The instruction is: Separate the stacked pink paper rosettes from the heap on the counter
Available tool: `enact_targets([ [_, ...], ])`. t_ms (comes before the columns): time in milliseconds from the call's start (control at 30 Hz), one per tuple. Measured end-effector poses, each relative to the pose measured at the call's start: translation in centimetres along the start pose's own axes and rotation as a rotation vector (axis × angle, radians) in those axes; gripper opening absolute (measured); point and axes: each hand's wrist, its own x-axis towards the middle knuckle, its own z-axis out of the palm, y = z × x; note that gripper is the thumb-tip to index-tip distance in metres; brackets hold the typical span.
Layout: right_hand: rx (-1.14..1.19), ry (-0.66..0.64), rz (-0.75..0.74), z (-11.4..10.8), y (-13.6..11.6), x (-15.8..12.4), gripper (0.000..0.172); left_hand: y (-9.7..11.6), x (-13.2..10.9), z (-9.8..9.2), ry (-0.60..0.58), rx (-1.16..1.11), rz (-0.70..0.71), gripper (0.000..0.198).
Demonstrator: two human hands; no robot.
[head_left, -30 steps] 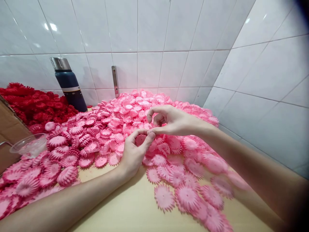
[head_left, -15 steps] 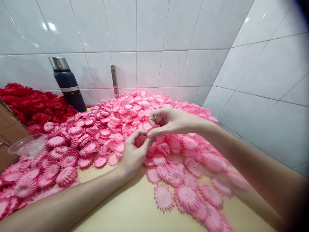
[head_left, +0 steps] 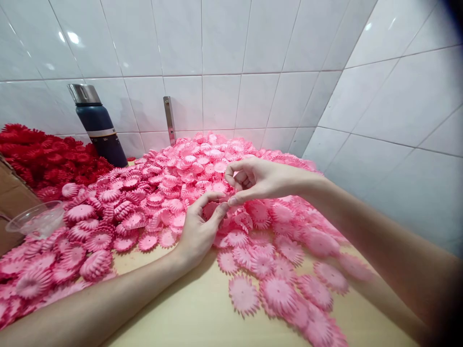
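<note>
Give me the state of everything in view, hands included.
Left hand: thumb and forefinger nearly meeting; hold unclear
Right hand: thumb tip by the left thumb, fingers curled
Pink pieces: heaped, some strewn in front
Red pieces: heaped
Bottle: capped
Clear container: no lid visible
Metal strip: upright

1 head-worn camera looks forward and down over the tabletop (head_left: 181, 315), near enough that the left forearm (head_left: 108, 299) enters at lower left, the right forearm (head_left: 365, 236) at lower right, with left hand (head_left: 200, 229) and right hand (head_left: 260, 178) mid-frame. It faces a tiled wall (head_left: 220, 43) across the top; a side wall (head_left: 401, 103) fills the upper right.
</note>
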Motion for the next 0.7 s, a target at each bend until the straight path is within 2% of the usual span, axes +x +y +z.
enact_targets([
  [133,0.039,0.059,0.007,-0.1,-0.1,0.1,0.045,0.1,0.0,0.1,0.008,-0.044,-0.012,0.019],
  [300,0.105,0.168,0.020,-1.0,0.1,-0.2,0.043,-0.3,0.3,0.0,0.150,-0.077,-0.035,0.018],
  [433,-0.075,0.253,0.070,-1.9,-0.1,-0.8,0.038,-0.3,0.4,0.0,0.165,-0.050,-0.032,0.014],
  [533,-0.217,0.183,0.091,-1.9,-0.5,-0.9,0.032,-0.1,0.3,0.0,0.149,-0.007,0.014,0.012],
  [600,-0.201,0.118,0.061,-1.5,-0.8,-0.6,0.028,0.1,0.2,0.0,0.148,0.000,0.042,0.012],
  [700,-0.124,0.019,0.067,-0.6,-1.4,0.0,0.035,0.1,0.2,0.0,0.122,-0.030,0.034,0.013],
])
